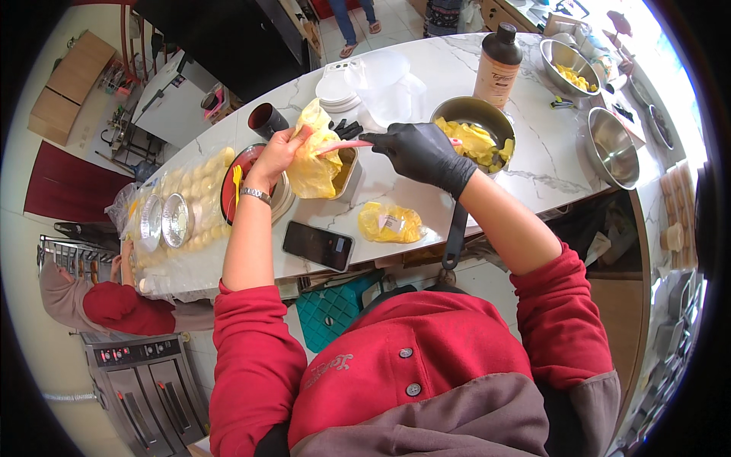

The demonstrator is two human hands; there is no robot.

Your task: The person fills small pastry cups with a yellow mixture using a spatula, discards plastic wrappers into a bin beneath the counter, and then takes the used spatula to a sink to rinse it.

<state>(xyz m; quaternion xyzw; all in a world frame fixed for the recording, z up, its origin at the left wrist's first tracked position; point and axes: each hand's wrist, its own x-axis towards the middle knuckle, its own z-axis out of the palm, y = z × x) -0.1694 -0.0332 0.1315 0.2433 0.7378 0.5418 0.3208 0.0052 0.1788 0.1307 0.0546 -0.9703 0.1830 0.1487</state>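
Observation:
My left hand (280,156), bare with a watch at the wrist, grips a crumpled yellow-smeared bag (312,164) above a metal container (345,177). My right hand (415,152), in a black glove, is closed on a pink-handled spatula (349,143), whose far end meets the bag. Right of it sits a dark pan (499,122) with soft yellow chunks (468,137); its black handle points toward me. A sealed yellow pouch (384,222) and a black phone (317,246) lie on the white marble counter (548,152) below my hands.
Dough balls (205,183) under plastic with foil tins (175,219) are at left, near a red plate (242,166) and dark cup (263,118). A brown bottle (499,68) and steel bowls (613,148) stand right. A co-worker (126,305) is lower left; another's legs (354,27) show behind.

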